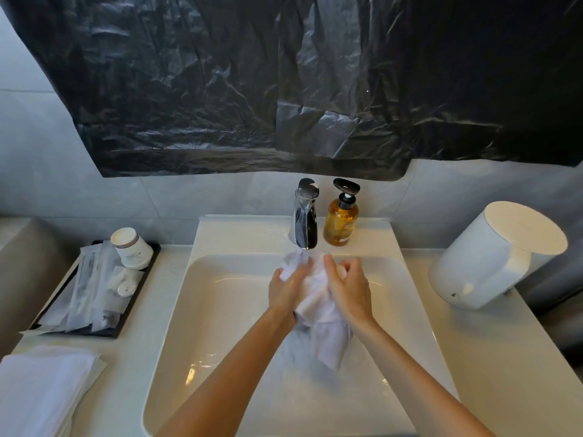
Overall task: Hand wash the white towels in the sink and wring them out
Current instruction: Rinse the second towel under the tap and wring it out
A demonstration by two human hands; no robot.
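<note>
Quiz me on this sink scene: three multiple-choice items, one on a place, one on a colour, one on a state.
1. Where is the soap bottle?
A. Right of the tap
B. On the tray
C. In the sink

2. What colour is the sheet on the wall?
A. White
B. Black
C. Amber

3. How is the towel held?
A. Flat on the counter
B. By one hand
C. Bunched in both hands

Answers:
1. A, it stands just right of the tap.
2. B, it is dark, crinkled plastic.
3. C, the left hand and right hand both grip it under the tap.
</note>
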